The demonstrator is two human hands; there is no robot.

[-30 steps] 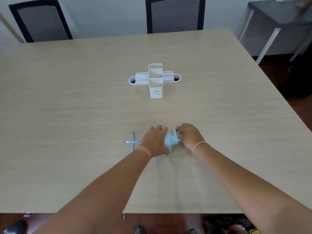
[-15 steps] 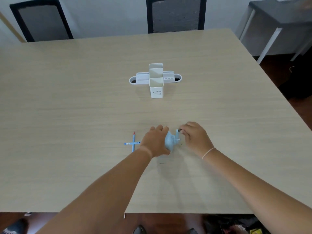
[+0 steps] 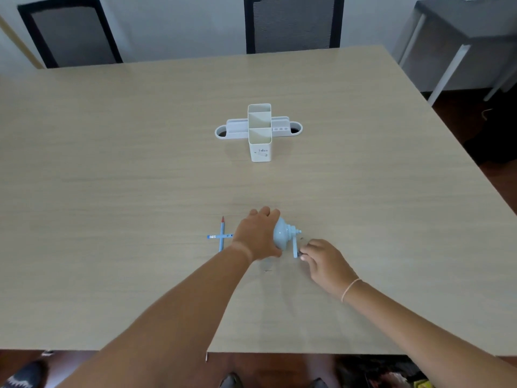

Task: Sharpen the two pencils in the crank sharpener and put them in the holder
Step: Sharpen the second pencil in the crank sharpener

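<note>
Here the left hand [image 3: 258, 238] covers the sharpener [image 3: 282, 236], pencils [image 3: 221, 236] just beside.

A single head-worn camera looks forward and steeply down across the table [image 3: 117, 169] from its near edge, facing the two chairs [image 3: 292, 23] at the far edge. Both forearms enter from the bottom of the frame, close to the lens; the far corners lie well off.

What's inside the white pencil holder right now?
The white pencil holder shows only bare inner walls in its two upright compartments; no pencil sticks out. Their bottoms are hidden by the walls. Both blue pencils lie crossed on the table.
</note>
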